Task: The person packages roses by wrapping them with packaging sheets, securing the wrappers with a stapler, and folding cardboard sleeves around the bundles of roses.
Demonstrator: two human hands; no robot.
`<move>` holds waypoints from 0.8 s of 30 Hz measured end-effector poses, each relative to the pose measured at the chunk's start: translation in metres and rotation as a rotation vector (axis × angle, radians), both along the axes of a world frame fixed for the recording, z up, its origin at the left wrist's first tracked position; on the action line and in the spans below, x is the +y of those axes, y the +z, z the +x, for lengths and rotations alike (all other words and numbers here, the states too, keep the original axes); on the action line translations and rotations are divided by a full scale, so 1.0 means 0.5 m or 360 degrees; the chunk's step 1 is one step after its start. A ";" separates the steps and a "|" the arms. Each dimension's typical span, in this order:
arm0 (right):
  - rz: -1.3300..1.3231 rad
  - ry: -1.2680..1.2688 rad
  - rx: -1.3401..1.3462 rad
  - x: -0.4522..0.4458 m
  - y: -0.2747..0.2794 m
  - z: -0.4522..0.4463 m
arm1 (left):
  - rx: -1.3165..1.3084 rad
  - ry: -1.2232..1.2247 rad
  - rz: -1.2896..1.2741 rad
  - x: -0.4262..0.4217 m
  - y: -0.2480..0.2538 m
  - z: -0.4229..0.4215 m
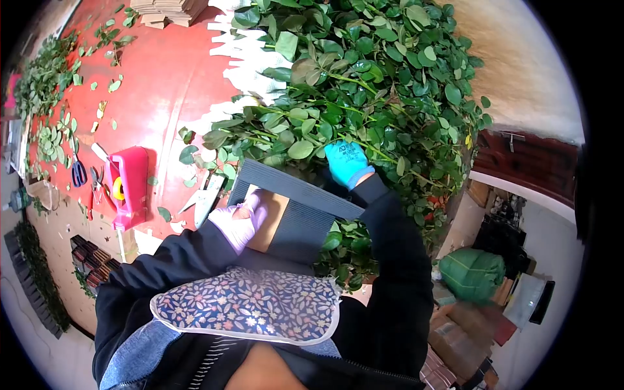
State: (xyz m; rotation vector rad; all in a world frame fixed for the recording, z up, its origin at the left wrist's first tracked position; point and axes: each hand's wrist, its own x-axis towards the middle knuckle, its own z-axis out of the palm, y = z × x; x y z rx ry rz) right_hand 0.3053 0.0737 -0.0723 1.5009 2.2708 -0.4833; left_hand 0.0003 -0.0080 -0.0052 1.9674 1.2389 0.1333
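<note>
Nearest to where I am standing: a floral apron (247, 305) is covering the person's front. Just beyond, a grey corrugated board (305, 227) with a tan panel (276, 214) is slanting against the leafy stems (370, 84). Left hand (237, 227), lilac glove: fingers are lying partly bent over the panel; cannot tell if they are gripping. Right hand (346, 164), teal glove: fingers are curling inward among leaves past the board's far edge; anything held is hidden. Judgement: board probably light, stiff, prone to creasing, best held by its long edges; stems springy, leaves easily bruised, best taken by the stalks. Farther: a pink tape dispenser (134, 185) is standing on the red desk (169, 84). Writing: dark lettering is showing on the teal glove, illegible from here.
</note>
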 end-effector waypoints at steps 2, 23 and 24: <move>0.0151 -0.0013 0.0075 0.004 -0.003 0.006 | 0.0044 -0.0090 -0.0012 0.006 0.009 0.001; 0.0112 -0.0492 0.0733 0.039 0.554 0.133 | -0.0383 0.0002 -0.0013 0.000 -0.017 -0.008; 0.0278 -0.0474 0.0685 0.037 0.574 0.133 | -0.0396 -0.0004 -0.0004 0.002 -0.011 -0.008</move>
